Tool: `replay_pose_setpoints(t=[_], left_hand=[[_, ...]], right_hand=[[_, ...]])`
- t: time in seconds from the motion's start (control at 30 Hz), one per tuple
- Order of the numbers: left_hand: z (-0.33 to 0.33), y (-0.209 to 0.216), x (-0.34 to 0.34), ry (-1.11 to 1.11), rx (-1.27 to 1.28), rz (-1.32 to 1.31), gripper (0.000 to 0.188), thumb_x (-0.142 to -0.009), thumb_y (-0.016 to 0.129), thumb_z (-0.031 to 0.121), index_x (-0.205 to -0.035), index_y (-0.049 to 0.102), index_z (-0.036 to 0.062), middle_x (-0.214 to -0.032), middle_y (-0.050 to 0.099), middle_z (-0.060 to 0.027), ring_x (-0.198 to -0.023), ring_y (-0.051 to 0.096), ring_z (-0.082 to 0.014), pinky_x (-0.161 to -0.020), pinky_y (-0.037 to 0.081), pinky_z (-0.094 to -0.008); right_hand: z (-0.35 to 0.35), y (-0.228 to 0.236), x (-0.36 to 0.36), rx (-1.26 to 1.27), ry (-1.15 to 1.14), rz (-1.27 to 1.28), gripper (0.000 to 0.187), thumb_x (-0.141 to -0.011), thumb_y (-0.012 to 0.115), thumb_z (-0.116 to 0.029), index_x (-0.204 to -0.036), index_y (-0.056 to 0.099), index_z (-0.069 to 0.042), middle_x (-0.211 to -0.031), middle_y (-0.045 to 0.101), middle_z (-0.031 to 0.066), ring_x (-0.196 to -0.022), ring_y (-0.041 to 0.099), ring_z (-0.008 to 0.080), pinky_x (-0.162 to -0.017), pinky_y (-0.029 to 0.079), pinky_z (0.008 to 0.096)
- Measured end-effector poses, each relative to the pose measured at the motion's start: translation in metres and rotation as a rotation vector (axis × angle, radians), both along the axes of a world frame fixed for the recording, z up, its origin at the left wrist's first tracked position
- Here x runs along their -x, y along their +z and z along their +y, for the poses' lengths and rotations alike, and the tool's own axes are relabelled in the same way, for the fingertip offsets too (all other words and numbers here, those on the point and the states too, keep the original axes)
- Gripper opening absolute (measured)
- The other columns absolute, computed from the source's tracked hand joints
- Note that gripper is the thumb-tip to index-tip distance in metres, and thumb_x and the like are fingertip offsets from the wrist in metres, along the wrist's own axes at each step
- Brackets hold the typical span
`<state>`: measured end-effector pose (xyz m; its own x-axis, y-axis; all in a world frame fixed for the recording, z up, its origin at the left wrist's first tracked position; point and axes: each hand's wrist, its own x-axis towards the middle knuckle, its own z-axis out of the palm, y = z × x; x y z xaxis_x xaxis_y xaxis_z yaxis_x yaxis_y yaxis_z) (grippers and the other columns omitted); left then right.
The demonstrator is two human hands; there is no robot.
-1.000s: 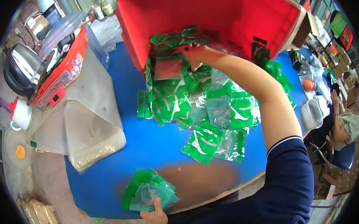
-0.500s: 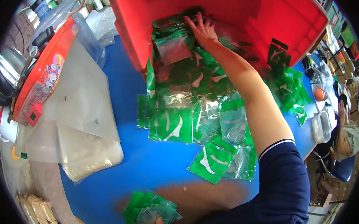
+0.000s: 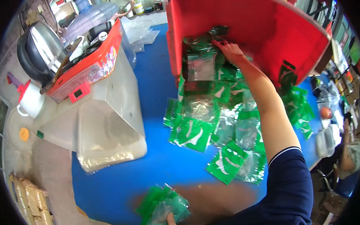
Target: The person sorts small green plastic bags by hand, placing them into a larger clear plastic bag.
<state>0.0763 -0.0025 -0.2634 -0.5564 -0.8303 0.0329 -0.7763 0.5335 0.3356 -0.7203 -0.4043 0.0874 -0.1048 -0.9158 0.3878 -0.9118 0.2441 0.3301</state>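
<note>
Near the lower edge, my left hand (image 3: 171, 224) is closed on a fanned stack of green, clear-fronted plastic bags (image 3: 162, 207), its thumb lying over them. My right arm stretches across into a large red bin (image 3: 256, 24) tipped toward me. Inside, my right hand (image 3: 233, 53) reaches over the heap with its fingers stretched out, at the dark green packets (image 3: 201, 45) toward the back. What lies under the fingertips is hard to make out. Flat green packets with white shapes (image 3: 195, 132) spill from the bin's mouth onto the blue table (image 3: 158, 169).
A stack of clear plastic sheets (image 3: 112, 135) stands left, with an orange box (image 3: 82, 74) of tools on it. A kettle (image 3: 40, 48) and a white jug (image 3: 32, 99) are beyond. More green packets (image 3: 298, 109) lie right of the bin. Another person's arm (image 3: 345, 153) shows far right.
The view has shifted, so the table and bin sit further right. My right hand's spread fingers have drawn closer together and point more to the left. My left hand still holds its bags.
</note>
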Motion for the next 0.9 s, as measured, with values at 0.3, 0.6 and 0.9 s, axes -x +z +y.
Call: replay_pose_setpoints(t=[0.3, 0.6, 0.9], left_hand=[[-0.075, 0.299, 0.162, 0.420, -0.187, 1.110, 0.024, -0.088, 0.072, 0.005, -0.106, 0.068, -0.0097, -0.104, 0.073, -0.0160, -0.094, 0.070, -0.0235, -0.084, 0.054, -0.0361], [-0.079, 0.299, 0.158, 0.236, -0.154, 1.189, 0.019, -0.092, 0.071, 0.006, -0.101, 0.069, -0.0101, -0.097, 0.075, -0.0159, -0.085, 0.071, -0.0208, -0.076, 0.054, -0.0366], [-0.079, 0.302, 0.153, 0.143, -0.216, 1.317, 0.023, -0.092, 0.070, 0.005, -0.106, 0.066, -0.0124, -0.100, 0.074, -0.0155, -0.087, 0.069, -0.0199, -0.079, 0.054, -0.0354]], right_hand=[[0.109, 0.169, -0.086, 0.006, 0.125, -0.090, 0.091, -0.080, 0.073, -0.021, -0.158, 0.027, -0.026, -0.131, 0.058, 0.0264, -0.097, 0.067, 0.0476, -0.080, 0.057, 0.0551], [0.188, 0.203, -0.105, 0.252, 0.291, -0.400, 0.067, -0.082, 0.072, -0.022, -0.144, 0.048, -0.015, -0.135, 0.060, 0.0198, -0.122, 0.058, 0.0417, -0.103, 0.049, 0.0470], [0.246, 0.153, -0.200, 0.601, 0.330, -1.188, 0.047, -0.086, 0.076, -0.008, -0.130, 0.059, -0.004, -0.120, 0.064, 0.0074, -0.107, 0.058, 0.0226, -0.093, 0.050, 0.0387]])
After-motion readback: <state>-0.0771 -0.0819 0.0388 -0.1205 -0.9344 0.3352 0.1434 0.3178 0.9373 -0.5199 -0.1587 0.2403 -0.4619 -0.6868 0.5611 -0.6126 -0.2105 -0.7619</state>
